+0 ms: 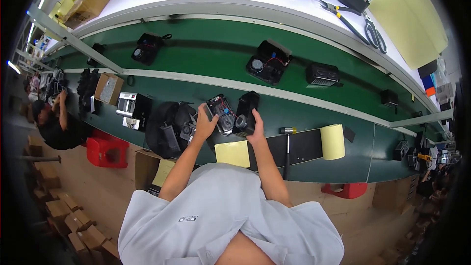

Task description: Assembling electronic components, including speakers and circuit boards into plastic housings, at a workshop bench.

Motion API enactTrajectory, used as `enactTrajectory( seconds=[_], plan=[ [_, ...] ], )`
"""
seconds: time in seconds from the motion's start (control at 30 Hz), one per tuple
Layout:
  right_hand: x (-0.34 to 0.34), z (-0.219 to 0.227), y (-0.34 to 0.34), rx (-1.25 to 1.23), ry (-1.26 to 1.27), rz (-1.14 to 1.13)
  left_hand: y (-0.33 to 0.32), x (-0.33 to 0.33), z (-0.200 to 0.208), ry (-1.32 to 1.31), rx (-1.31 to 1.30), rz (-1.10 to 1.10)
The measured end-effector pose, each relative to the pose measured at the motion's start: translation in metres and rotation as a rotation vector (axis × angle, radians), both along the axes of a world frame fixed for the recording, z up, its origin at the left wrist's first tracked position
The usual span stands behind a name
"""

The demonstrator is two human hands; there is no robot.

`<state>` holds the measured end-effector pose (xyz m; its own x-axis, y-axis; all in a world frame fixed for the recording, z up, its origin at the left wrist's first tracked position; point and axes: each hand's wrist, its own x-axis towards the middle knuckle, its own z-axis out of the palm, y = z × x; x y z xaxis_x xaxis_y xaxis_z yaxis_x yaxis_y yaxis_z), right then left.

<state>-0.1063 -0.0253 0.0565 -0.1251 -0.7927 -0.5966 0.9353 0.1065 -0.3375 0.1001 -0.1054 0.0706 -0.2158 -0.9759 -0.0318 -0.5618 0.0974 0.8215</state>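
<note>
Over the green workbench I hold an opened small black speaker in two parts. My left hand [205, 123] is closed on the outer edge of the half with the wiring [223, 115], where red and blue wires and a round grey part show. My right hand [257, 128] grips the other black housing half [248, 105] along its right side. A round grey speaker cone [241, 121] sits at the lower part of that half. The two halves lie close together, tilted. Just below them is a yellow sheet [232, 154] on the bench.
Left of my hands stand a black bag-like heap of parts [164, 127] and a silver-black machine [132, 109]. To the right lie a hammer [287, 149] and a yellow roll [332, 142]. Open speakers [269, 64] sit on the green belt behind. Pliers and scissors [375, 35] lie on the shelf.
</note>
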Motion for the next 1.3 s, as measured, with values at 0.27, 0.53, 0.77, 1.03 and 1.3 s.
enactTrajectory(
  seconds=[0.27, 0.53, 0.77, 1.03, 1.3],
  plan=[
    [0.01, 0.046, -0.01, -0.147, 0.249, 0.142, -0.012, -0.036, 0.019, -0.396, -0.556, -0.312],
    [-0.004, 0.027, -0.043, -0.146, 1.222, 0.358, -0.019, -0.04, 0.017, -0.45, -0.462, -0.221],
    [0.006, 0.053, -0.066, -0.166, 1.587, 0.626, -0.008, -0.019, -0.004, -0.11, -0.32, 0.379],
    [0.021, 0.05, -0.056, -0.238, 1.851, 0.685, 0.009, -0.016, -0.021, 0.015, -0.239, 0.392],
    [0.035, 0.056, -0.044, -0.24, 2.169, 0.75, 0.006, -0.017, -0.022, 0.051, -0.218, 0.405]
  ],
)
